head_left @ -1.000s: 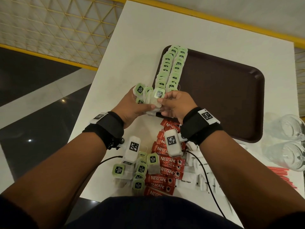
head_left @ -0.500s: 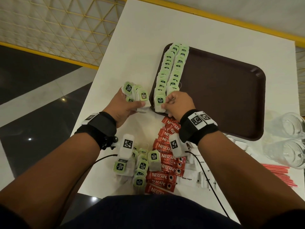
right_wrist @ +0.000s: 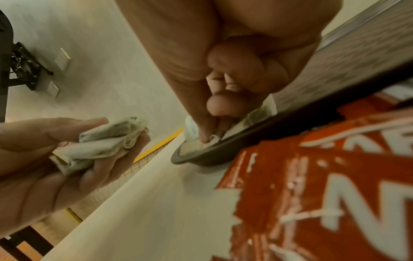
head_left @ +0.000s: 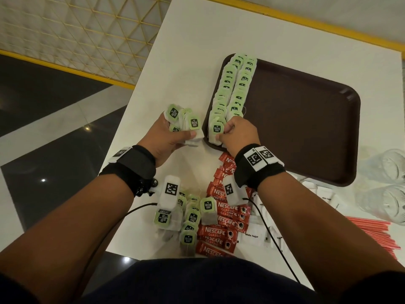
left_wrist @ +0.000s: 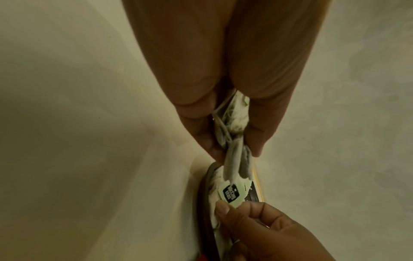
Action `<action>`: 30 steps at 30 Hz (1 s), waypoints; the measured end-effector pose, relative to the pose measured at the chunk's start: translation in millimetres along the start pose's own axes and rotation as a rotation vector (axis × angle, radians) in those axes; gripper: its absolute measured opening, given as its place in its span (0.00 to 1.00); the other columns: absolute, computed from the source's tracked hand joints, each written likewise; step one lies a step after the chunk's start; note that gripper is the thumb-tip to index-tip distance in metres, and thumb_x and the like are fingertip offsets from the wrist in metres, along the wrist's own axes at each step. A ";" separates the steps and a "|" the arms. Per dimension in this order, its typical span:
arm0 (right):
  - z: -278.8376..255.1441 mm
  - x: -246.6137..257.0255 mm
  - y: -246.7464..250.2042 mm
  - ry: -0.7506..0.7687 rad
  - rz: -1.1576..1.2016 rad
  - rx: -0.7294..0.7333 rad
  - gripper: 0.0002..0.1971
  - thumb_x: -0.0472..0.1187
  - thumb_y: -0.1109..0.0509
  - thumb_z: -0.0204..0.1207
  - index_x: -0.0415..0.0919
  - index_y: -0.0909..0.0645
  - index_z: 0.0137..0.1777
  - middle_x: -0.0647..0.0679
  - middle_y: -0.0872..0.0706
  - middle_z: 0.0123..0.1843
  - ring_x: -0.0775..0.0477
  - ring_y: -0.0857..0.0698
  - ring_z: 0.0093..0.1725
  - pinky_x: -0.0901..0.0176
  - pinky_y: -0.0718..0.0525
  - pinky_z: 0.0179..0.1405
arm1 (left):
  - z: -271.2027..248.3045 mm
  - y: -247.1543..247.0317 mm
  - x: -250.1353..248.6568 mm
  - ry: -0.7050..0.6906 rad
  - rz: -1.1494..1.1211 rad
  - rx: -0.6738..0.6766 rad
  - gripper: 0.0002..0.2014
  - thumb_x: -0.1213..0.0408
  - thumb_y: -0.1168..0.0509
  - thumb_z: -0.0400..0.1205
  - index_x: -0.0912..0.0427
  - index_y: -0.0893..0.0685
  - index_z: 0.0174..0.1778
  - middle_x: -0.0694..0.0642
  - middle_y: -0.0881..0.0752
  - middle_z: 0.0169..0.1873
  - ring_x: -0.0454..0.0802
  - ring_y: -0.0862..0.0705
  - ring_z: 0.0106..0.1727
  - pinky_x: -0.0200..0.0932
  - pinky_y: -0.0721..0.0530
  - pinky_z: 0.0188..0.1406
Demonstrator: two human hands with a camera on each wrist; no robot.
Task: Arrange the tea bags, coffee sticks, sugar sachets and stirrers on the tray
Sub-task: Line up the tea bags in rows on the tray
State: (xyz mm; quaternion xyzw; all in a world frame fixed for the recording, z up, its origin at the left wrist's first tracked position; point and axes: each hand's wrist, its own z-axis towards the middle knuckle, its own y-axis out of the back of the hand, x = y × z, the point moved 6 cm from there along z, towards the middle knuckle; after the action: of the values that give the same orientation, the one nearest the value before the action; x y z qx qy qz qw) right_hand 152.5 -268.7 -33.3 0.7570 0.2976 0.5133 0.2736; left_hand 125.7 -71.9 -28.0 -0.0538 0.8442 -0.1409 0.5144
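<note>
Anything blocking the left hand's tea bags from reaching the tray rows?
Nothing visible. The left hand holds its tea bags just left of the tray; the right hand, at the rows' near end, sits closest.

I see the white surface (head_left: 192, 51) carrying a brown tray (head_left: 306, 128) beyond my hands, with tea bags (head_left: 190, 218), coffee sticks (head_left: 225, 218), sugar sachets (head_left: 252, 235) and stirrers (head_left: 372, 229) nearer me.

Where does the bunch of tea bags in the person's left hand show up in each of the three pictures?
Head view: the bunch of tea bags sits left of centre, beside the tray's near left corner.
Left wrist view: the bunch is at centre, between thumb and fingers.
Right wrist view: it is at mid-left, in the left hand.
Shared landmark: the brown tray.
</note>
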 end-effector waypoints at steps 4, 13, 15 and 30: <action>-4.5 0.3 10.2 0.007 0.060 -0.041 0.13 0.46 0.21 0.72 0.43 0.23 0.47 0.55 0.22 0.39 0.61 0.24 0.36 0.68 0.27 0.32 | 1.7 -0.9 2.3 0.015 0.005 -0.002 0.25 0.81 0.30 0.77 0.63 0.25 0.69 0.64 0.14 0.61 0.60 0.13 0.63 0.56 0.12 0.58; -23.0 17.8 10.0 0.034 0.445 0.233 0.11 0.43 0.21 0.73 0.36 0.16 0.47 0.40 0.13 0.39 0.52 0.16 0.32 0.62 0.16 0.29 | 8.8 -32.5 -2.1 0.000 0.060 0.129 0.25 0.79 0.31 0.78 0.68 0.25 0.73 0.67 0.14 0.63 0.62 0.14 0.64 0.56 0.13 0.60; -23.6 12.0 10.6 -0.002 0.522 0.228 0.10 0.40 0.21 0.73 0.36 0.17 0.46 0.40 0.13 0.38 0.53 0.16 0.31 0.64 0.16 0.28 | 10.8 -37.1 -0.5 0.003 0.049 0.149 0.26 0.77 0.31 0.79 0.68 0.26 0.74 0.67 0.15 0.65 0.63 0.15 0.66 0.57 0.14 0.62; -16.1 -41.7 15.9 -0.141 0.171 0.092 0.09 0.46 0.21 0.73 0.42 0.17 0.43 0.47 0.11 0.39 0.52 0.14 0.30 0.57 0.13 0.33 | 17.8 -27.8 0.7 0.016 -0.024 0.081 0.23 0.76 0.33 0.81 0.66 0.25 0.73 0.61 0.13 0.63 0.58 0.14 0.65 0.51 0.13 0.59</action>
State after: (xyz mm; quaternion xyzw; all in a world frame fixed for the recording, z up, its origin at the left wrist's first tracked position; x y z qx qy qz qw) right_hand 127.7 -308.1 -42.3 0.8255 0.2353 0.4662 0.2141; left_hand 139.6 -101.8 -28.1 -0.0420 0.8412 -0.1813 0.5077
